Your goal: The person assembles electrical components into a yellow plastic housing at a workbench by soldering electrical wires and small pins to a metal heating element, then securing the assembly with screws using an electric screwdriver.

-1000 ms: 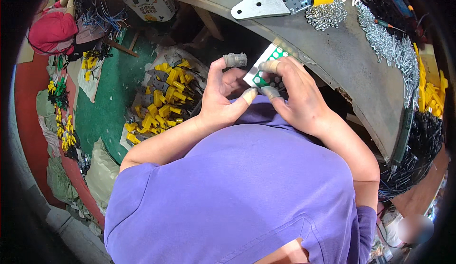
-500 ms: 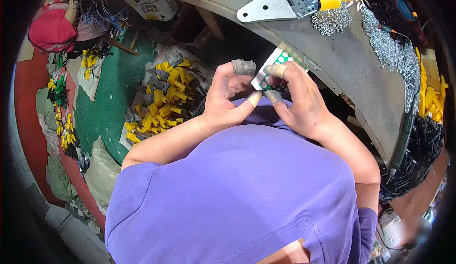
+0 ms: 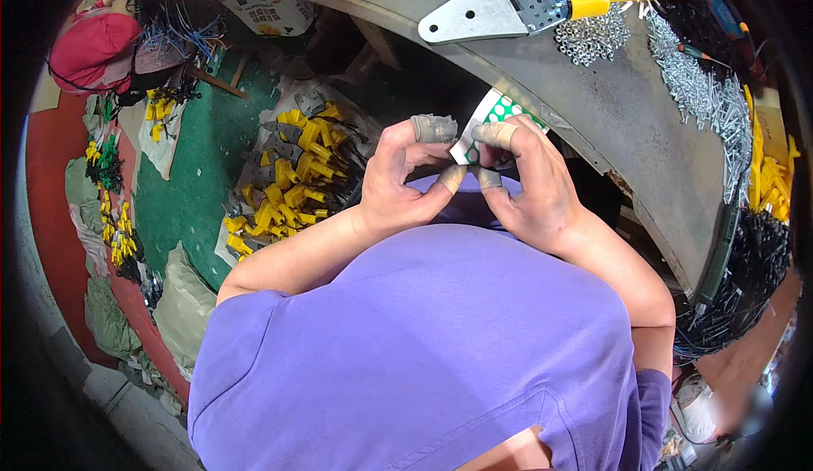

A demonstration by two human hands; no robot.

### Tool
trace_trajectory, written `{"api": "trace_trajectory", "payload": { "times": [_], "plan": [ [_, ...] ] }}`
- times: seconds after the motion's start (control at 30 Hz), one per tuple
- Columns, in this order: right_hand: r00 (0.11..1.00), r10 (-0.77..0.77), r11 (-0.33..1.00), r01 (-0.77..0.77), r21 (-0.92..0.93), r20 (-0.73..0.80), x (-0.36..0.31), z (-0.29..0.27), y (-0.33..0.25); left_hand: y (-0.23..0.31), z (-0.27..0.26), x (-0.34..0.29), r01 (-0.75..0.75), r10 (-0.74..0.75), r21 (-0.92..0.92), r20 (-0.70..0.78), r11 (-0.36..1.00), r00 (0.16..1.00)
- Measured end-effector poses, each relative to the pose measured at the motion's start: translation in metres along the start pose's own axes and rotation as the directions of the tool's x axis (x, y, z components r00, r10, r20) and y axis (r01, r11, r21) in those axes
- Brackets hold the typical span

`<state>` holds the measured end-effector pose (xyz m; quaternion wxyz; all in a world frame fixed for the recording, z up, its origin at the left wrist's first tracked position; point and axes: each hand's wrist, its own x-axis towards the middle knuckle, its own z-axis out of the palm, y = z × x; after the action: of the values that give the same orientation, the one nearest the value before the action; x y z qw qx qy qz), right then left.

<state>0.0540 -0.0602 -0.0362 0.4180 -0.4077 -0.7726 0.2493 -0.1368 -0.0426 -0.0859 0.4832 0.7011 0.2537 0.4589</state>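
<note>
Two bare hands meet in front of a purple shirt (image 3: pixel 415 318), the fingers of both partly wrapped in grey or pale tape. The thumb and forefinger of the right hand (image 3: pixel 542 185) are closed in a pinch on a thin green sheet with white dots (image 3: pixel 500 113), apparently round stickers, its plain white margin turned toward the left hand (image 3: pixel 396 185). The left forefinger and thumb stand apart, curved around the sheet's near corner; whether they touch or grip it, I cannot tell. Handling it well probably calls for a firm but light right pinch close to that corner, since so thin a sheet would likely buckle, while the left fingertips take only the margin and the tape wraps are kept off the dots. Just beyond the fingers is the edge of a grey bench (image 3: pixel 631 124); farther out on it lie a yellow-handled tool with a pointed metal plate (image 3: pixel 538 3), a heap of small nuts (image 3: pixel 593 37) and, to the right, loose screws (image 3: pixel 707 90). Left of the fingers, lower down, yellow plastic handles (image 3: pixel 296 179) are piled.
</note>
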Motion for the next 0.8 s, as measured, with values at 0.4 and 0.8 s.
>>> {"api": "trace_trajectory", "payload": {
  "times": [0.4, 0.8],
  "plan": [
    [0.998, -0.019, 0.999, 0.017, -0.04, -0.062, -0.003, -0.001, -0.006, 0.001, 0.004, 0.001, -0.045, 0.047, 0.049, -0.046, 0.998, 0.998],
    [0.961, 0.115, 0.977, -0.065, 0.202, -0.25, 0.024, -0.062, 0.008, 0.005, -0.027, 0.057, -0.255, 0.278, 0.201, -0.094, 0.946, 0.956]
  ]
}}
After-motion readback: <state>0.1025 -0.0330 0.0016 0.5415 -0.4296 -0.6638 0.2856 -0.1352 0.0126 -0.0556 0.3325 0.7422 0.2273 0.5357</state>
